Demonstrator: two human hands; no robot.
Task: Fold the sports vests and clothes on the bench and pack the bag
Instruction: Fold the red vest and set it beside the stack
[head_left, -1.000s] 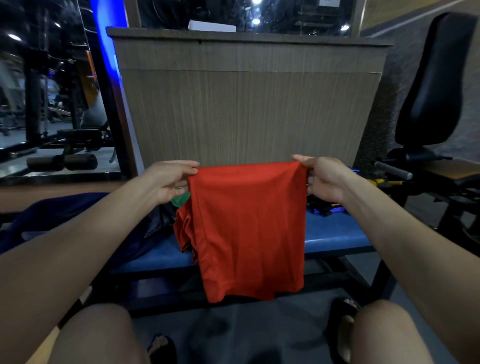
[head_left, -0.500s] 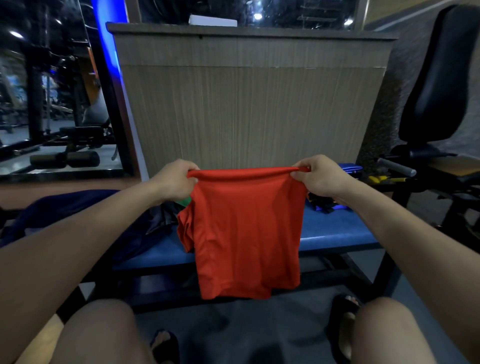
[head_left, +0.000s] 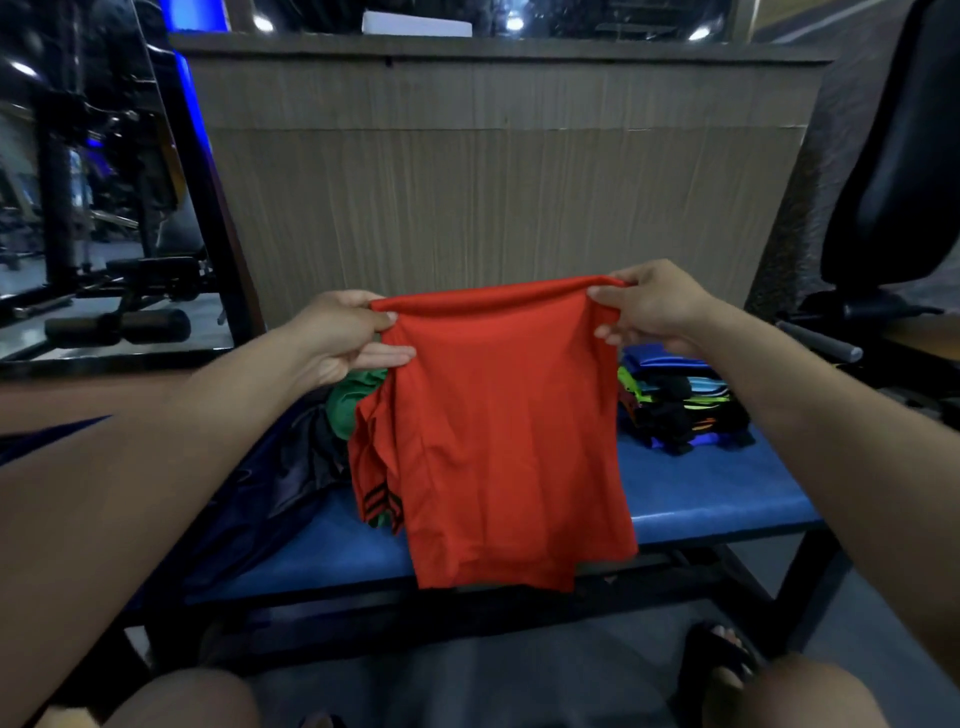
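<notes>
Item: red garment (head_left: 509, 426), held up at the centre of the frame by its folded top edge, hanging in front of the blue bench (head_left: 717, 493), its lower hem reaching below the bench's front edge. Left hand (head_left: 343, 332), centre left: thumb and fingers pinch the top left corner of the cloth, the lower fingers lying straight along its edge. Right hand (head_left: 654, 306), centre right: fingers curled, pinching the top right corner. Change from half a second ago: the two hands stand further apart, the top edge is drawn out wider and slopes up toward the right, and a sleeve with black stripes (head_left: 379, 501) now shows at the garment's lower left. Behind the left corner: a green cloth (head_left: 353, 395), partly hidden. Left of it, on the bench: dark blue fabric (head_left: 270, 483), whether bag or clothing cannot be told. Right of the garment, on the bench top: a stack of folded vests (head_left: 675, 405) in black, blue and bright green, more of it visible than before. Background: wood-grain counter (head_left: 498, 197), upper centre. Lower corners: the person's knees.
</notes>
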